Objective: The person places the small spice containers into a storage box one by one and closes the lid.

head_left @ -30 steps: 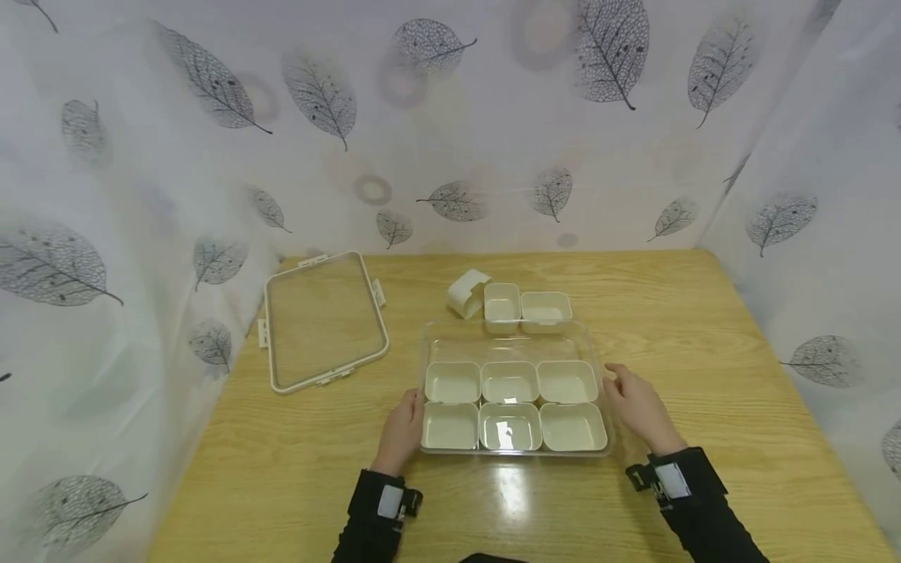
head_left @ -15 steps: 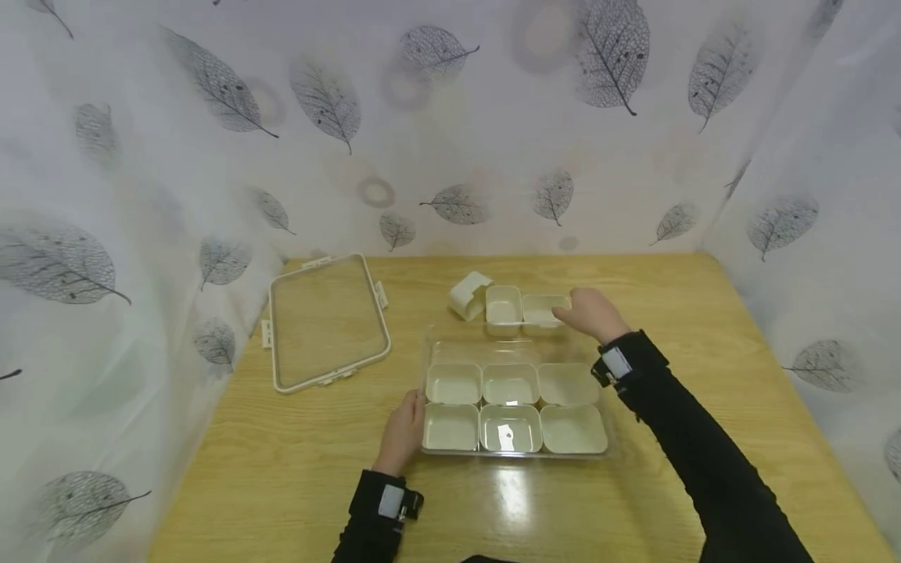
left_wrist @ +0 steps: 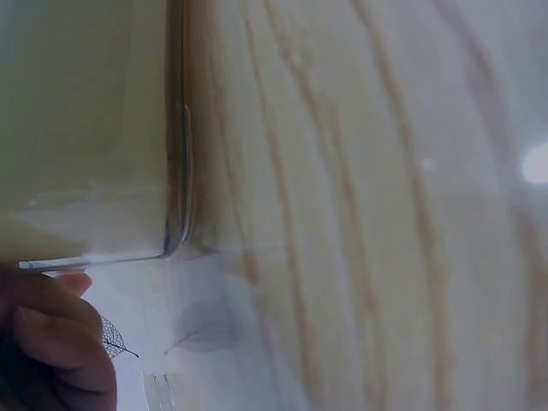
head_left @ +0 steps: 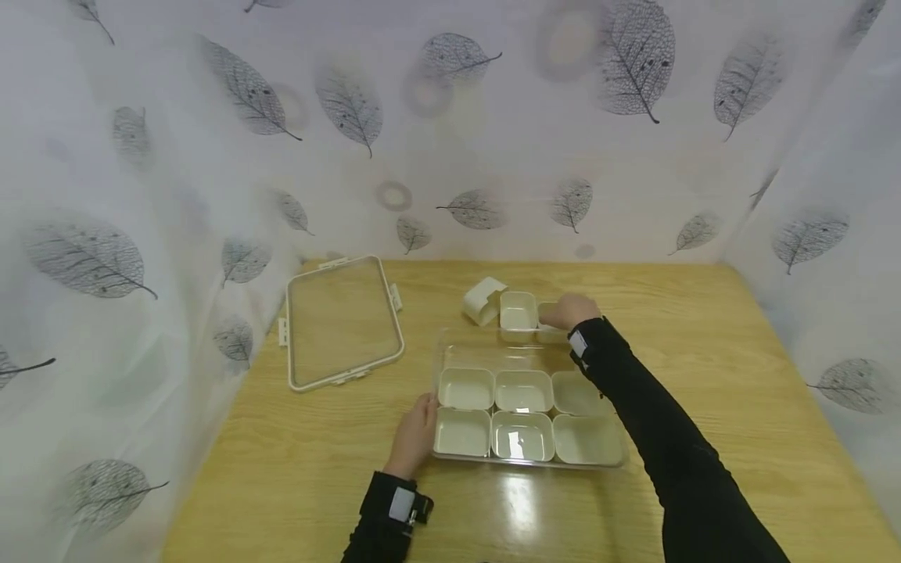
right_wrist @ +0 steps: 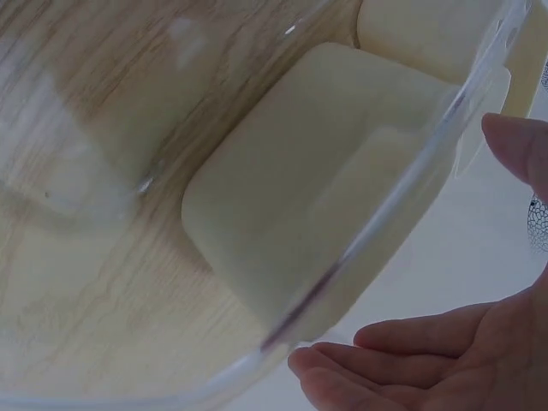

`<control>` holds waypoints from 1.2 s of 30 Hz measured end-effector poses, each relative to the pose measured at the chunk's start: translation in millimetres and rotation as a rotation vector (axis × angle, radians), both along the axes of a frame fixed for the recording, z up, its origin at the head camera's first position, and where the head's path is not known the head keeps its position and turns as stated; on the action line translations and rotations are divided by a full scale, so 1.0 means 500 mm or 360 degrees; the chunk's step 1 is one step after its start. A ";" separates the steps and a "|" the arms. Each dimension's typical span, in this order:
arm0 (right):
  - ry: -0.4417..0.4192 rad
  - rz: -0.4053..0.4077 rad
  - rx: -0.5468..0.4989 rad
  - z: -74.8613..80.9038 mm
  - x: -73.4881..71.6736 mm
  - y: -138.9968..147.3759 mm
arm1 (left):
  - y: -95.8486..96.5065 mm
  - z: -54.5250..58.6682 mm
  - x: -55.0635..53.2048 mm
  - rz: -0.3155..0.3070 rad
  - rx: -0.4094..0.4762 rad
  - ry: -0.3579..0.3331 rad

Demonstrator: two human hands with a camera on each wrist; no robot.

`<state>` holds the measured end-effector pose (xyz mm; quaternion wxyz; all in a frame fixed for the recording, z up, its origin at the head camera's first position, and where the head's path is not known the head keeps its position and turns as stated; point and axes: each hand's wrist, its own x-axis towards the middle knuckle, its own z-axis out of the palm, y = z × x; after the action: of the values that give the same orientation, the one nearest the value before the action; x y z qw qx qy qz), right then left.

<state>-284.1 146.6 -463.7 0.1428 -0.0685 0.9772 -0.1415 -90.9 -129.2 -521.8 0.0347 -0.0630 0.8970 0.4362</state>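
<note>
A clear plastic box (head_left: pixel 503 358) holds two rows of cream containers (head_left: pixel 464 432). My left hand (head_left: pixel 414 435) grips its left side, with curled fingers (left_wrist: pixel 64 342) against the wall in the left wrist view. Behind the box, my right hand (head_left: pixel 570 311) is at a small cream container (head_left: pixel 545 310), mostly hiding it in the head view. Through the box's clear wall, the right wrist view shows this container (right_wrist: pixel 317 180). My right thumb is near one end of it and my extended fingers (right_wrist: pixel 411 347) near the other, with a wide gap between.
Another cream container (head_left: pixel 518 311) stands left of the right hand. Beside it lies a white piece with a cut-out side (head_left: pixel 483 300). A clear lid with a pale clipped frame (head_left: pixel 348 374) lies at the left. Leaf-print curtains (head_left: pixel 472 141) enclose the wooden table (head_left: pixel 310 461).
My right hand has left the box's right side and reached forward and left to the small container behind it. My left hand stays on the box. The head view has shifted slightly.
</note>
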 end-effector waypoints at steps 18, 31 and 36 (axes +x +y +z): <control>0.0036 0.0002 0.0142 -0.021 -0.003 -0.014 | 0.003 0.005 0.001 0.0014 -0.0038 0.0025; 0.0086 -0.0091 0.0026 -0.010 0.004 -0.008 | 0.003 0.004 0.003 0.0007 -0.0033 -0.0011; 0.0153 -0.0109 -0.0054 0.035 0.011 -0.008 | 0.003 0.004 0.001 0.0027 -0.0035 -0.0032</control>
<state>-278.4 142.8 -446.2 0.0896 -0.0442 0.9821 -0.1595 -90.5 -127.8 -519.9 0.0393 -0.0754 0.9007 0.4260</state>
